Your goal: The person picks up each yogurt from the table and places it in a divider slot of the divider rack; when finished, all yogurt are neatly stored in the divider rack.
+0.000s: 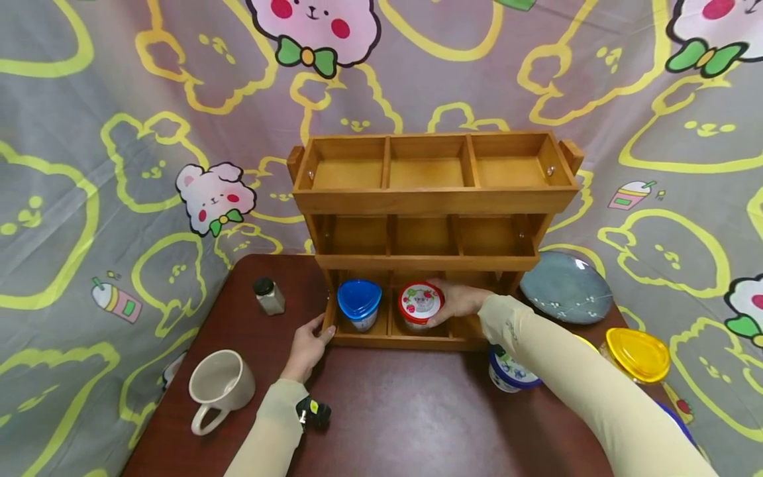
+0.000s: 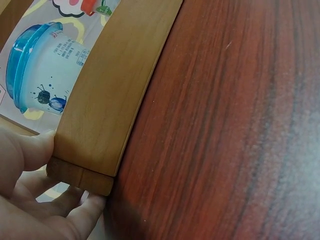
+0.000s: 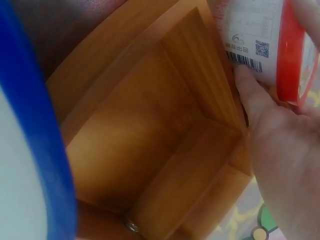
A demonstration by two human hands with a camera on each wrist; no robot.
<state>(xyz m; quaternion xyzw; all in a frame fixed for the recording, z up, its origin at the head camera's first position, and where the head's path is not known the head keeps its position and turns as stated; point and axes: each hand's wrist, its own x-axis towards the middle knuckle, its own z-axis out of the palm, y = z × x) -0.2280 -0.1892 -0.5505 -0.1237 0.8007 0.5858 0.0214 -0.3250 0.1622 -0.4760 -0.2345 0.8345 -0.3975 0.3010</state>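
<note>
A three-tier wooden shelf point(image 1: 435, 202) stands at the back of the table, each tier split into three compartments. My right hand point(image 1: 457, 301) holds a white tub with a red lid point(image 1: 420, 299) in the bottom middle compartment, fingers and thumb about its side; the right wrist view shows the tub's barcode side. In the bottom left compartment sits a white tub with a blue lid point(image 1: 359, 300). My left hand point(image 1: 306, 350) grips the front left corner of the bottom tier point(image 2: 82, 175), thumb on one side and fingers on the other.
Left of the shelf are a jar with a black lid point(image 1: 269, 296) and a cream mug point(image 1: 222, 387). To the right stand a blue-rimmed tub point(image 1: 509, 374), partly behind my right sleeve, a yellow-lidded container point(image 1: 638, 356) and a grey-blue plate point(image 1: 566, 288). A patterned curtain point(image 1: 417, 86) hangs behind.
</note>
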